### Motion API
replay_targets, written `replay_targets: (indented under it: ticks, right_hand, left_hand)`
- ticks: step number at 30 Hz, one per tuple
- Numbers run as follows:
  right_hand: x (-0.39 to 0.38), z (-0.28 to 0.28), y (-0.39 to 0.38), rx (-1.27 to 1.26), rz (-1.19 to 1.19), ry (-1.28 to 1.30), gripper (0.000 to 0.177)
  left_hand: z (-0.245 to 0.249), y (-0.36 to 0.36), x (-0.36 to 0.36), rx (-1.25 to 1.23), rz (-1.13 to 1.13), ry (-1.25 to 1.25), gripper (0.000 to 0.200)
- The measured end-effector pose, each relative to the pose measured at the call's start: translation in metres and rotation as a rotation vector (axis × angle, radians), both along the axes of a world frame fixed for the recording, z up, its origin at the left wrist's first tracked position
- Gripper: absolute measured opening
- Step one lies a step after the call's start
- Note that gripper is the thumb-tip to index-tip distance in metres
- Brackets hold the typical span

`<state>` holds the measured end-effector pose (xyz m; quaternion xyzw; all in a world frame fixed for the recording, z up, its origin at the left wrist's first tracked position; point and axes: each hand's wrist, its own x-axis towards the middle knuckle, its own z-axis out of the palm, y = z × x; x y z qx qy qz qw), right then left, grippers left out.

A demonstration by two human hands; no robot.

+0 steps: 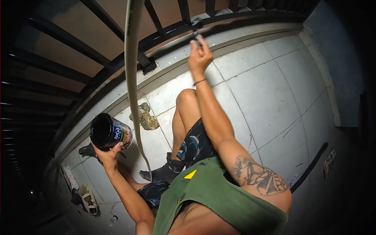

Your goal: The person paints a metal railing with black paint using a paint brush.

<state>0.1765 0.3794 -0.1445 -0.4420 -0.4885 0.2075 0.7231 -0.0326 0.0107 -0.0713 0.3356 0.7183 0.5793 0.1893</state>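
My left hand (108, 156) is closed around the lower side of a paint can (124, 135), which tilts so that its dark, black-coated mouth faces me. Up at the railing, my right hand (200, 55) grips a paintbrush (197, 28) by its handle, fingers pinched near the head. The brush head is dark and overlaps the lower bar of the black metal railing (172, 29) in this view. Below that bar runs a pale ledge (172, 58) with specks on it.
A pale pole (131, 58) rises close in front of me. A patterned cloth (149, 119) lies crumpled on the tiled floor (270, 90) by my knee. Sandals (89, 199) lie at the lower left. A wall (333, 47) bounds the right side.
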Motion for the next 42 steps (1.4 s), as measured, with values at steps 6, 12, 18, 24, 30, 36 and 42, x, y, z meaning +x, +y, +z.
replay_targets:
  ticks: [6,12,18,24,30,36,42]
  right_hand:
    - [0.010,-0.003,-0.049,0.116,0.573,-0.091,0.022]
    - [0.034,0.005,0.017,0.071,0.544,-0.061,0.021]
    - [0.062,0.018,0.007,0.073,0.249,-0.132,0.020]
    - [0.045,0.039,-0.012,0.051,0.512,-0.128,0.019]
    - [0.058,0.004,0.017,0.018,0.376,-0.144,0.021]
    - [0.076,0.027,-0.053,-0.102,0.652,-0.059,0.018]
    - [0.015,-0.012,-0.055,-0.578,0.697,0.547,0.012]
  left_hand:
    - [0.008,0.004,0.003,0.014,-0.009,0.035,0.092]
    - [0.008,-0.002,0.002,0.017,0.025,0.054,0.094]
    - [0.020,-0.026,0.015,0.026,0.117,0.000,0.090]
    - [0.017,-0.027,0.011,0.026,0.097,0.024,0.090]
    - [0.017,-0.027,0.015,0.065,0.100,-0.007,0.090]
    - [0.003,-0.014,0.015,-0.037,0.072,0.049,0.091]
    - [-0.009,-0.008,0.017,0.016,0.019,0.001,0.088]
